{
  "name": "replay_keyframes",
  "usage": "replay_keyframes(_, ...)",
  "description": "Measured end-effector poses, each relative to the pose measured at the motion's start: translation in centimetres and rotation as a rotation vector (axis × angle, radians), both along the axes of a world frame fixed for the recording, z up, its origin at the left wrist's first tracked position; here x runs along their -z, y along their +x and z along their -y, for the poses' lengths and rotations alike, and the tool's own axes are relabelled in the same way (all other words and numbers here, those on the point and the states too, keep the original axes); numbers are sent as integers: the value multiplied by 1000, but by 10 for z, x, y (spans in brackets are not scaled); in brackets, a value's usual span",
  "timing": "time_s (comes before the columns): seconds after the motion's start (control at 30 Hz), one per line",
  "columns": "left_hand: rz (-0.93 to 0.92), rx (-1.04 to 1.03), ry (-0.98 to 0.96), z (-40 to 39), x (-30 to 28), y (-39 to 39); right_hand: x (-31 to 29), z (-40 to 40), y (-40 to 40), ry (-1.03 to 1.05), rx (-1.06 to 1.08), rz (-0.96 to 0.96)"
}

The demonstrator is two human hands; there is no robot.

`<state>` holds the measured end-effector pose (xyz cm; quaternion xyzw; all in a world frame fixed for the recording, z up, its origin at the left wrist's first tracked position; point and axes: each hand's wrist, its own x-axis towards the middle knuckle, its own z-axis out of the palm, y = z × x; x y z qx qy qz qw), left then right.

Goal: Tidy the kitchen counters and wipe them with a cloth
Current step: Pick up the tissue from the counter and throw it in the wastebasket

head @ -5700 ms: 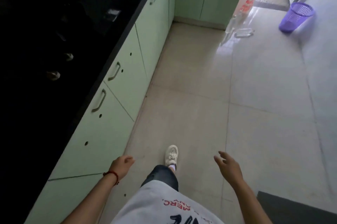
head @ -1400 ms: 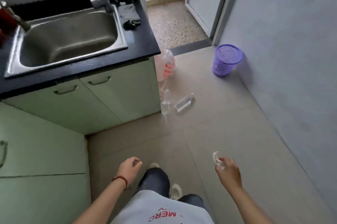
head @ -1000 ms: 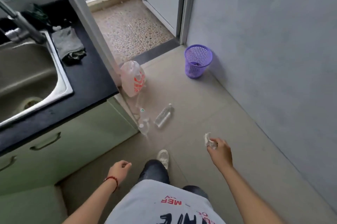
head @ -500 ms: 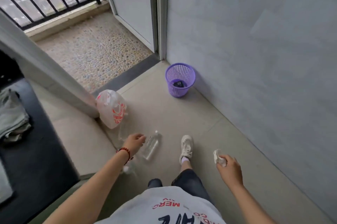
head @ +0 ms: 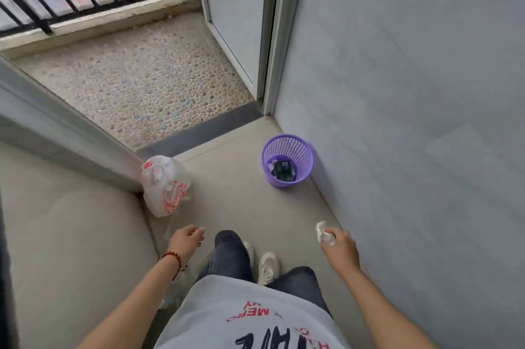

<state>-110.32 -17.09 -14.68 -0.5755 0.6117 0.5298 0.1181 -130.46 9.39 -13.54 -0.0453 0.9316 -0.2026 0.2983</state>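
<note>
Head view: the right hand (head: 339, 249) pinches a crumpled white scrap (head: 321, 230) in curled fingers, short of the purple bin (head: 287, 162) that stands by the wall. The left hand (head: 186, 239) hangs loosely curled, holding nothing. The step looks like binning the scrap: bring the hand right over the rim before letting go, since light paper may drift. A tied bag (head: 166, 186) stands well left of the bin.

Left hand (head: 186, 238), a red cord bracelet at its wrist, hangs forward with loosely curled fingers, holding nothing. Right hand (head: 339, 246), arm extended forward, pinches a small crumpled white wad (head: 321, 232) between its fingertips.
</note>
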Motion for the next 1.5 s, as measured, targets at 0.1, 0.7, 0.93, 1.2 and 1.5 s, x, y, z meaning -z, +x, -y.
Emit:
replay_keyframes(0.1, 36, -14, -5, 19, 8, -7, 1, 50, -42, -36, -42, -13)
replay_keyframes(0.7, 10, -12, -28, 163, 20, -171, 30, 213, -191, -47, -19, 1)
replay_keyframes(0.93, 36, -47, 26, 155, 34, -185, 58, 237, -230, 72, 11, 61)
replay_keyframes(1.2, 43, -161, 29, 153, 25, -190, 53, 224, -232, 129, -81, 251)
replay_keyframes(1.5, 88, -365, -23, 113, 3, -146, 40, 225, -229, 165, -380, 309)
